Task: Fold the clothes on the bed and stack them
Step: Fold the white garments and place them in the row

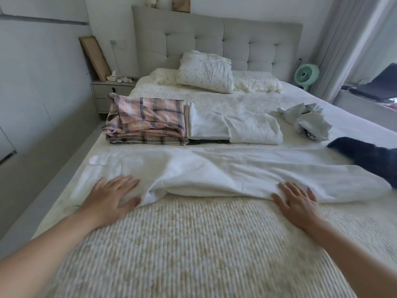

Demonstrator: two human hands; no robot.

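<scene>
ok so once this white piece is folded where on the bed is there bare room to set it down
Free: the textured bedspread nearest you, between your arms, and the strip between the pillows and the plaid stack. Crowded: the middle row, where the white stack touches the plaid one, with crumpled clothes to their right.

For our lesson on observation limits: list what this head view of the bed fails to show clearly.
- Dark garment: cut off by the right edge.
- Dark item under the white folded stack: mostly covered.
- Crumpled grey garment: type unclear, bunched up.
- Items on the nightstand: too small.
</scene>
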